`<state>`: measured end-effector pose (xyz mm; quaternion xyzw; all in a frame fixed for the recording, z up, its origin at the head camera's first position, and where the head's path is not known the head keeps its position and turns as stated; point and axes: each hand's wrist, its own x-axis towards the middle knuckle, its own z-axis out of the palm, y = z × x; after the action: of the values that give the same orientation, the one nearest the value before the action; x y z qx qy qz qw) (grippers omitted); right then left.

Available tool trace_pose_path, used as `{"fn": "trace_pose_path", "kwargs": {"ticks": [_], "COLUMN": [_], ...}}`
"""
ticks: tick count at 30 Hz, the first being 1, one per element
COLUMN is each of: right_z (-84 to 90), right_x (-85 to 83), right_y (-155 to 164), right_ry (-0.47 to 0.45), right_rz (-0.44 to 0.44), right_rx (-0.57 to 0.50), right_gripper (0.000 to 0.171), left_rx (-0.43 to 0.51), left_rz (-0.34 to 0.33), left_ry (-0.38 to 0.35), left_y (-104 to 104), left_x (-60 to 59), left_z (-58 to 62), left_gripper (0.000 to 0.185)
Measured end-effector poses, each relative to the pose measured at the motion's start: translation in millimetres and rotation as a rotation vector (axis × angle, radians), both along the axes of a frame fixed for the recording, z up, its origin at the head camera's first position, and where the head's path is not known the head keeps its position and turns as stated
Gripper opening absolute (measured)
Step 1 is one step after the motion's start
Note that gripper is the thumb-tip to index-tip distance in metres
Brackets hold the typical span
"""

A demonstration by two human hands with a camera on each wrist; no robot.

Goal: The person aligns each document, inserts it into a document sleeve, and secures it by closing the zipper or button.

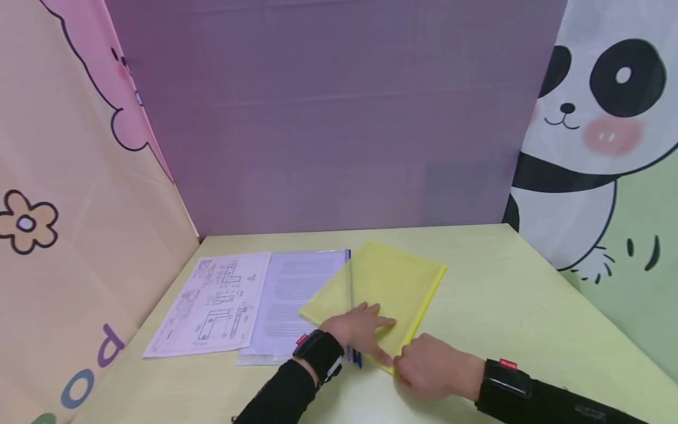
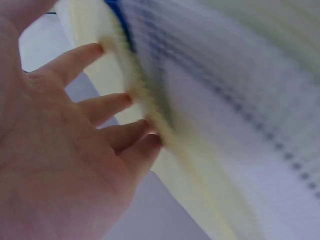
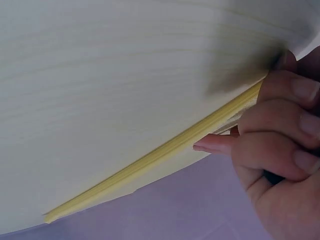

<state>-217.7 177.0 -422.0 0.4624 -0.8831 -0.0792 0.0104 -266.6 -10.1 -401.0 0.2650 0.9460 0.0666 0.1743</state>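
Note:
A translucent yellow report cover (image 1: 394, 271) with a yellow spine bar (image 1: 430, 294) along its right edge lies tilted on the table. My left hand (image 1: 360, 330) rests on the cover's lower part with fingers spread, the thumb reaching toward the spine's near end. At that near end my right hand (image 1: 429, 365) pinches the spine bar, its fingers curled. In the right wrist view the yellow bar (image 3: 155, 157) runs up into the curled fingers (image 3: 275, 115). Under the yellow cover's left part lies a clear report cover (image 1: 302, 294) with printed pages and a blue spine.
A sheet with technical drawings (image 1: 212, 303) lies at the left, overlapping the clear cover's edge. The pale wooden table (image 1: 519, 306) ends at a purple backdrop (image 1: 339, 118). Printed cloth walls stand on both sides, with a panda (image 1: 582, 129) on the right one.

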Motion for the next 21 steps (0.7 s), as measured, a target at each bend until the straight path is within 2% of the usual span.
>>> {"fn": "trace_pose_path", "kwargs": {"ticks": [5,12,21], "right_z": [-1.0,-3.8,-8.2], "right_x": [-2.7,-13.9,-17.7], "right_y": [-1.6,-4.5,-6.0], "right_ry": [0.011,0.038,0.085], "right_rz": [-0.010,-0.012,0.014], "right_rx": [0.012,0.006,0.005], "right_gripper": [0.026,0.021,0.017], "left_rx": [-0.029,-0.015,-0.005], "left_rz": [0.053,0.059,0.062], "left_ry": [-0.005,0.012,-0.034], "left_y": [5.2,4.1,-2.0], "left_x": [2.2,1.9,-4.4], "left_z": [2.4,3.3,1.8], "left_gripper": [0.079,0.064,0.068]}}
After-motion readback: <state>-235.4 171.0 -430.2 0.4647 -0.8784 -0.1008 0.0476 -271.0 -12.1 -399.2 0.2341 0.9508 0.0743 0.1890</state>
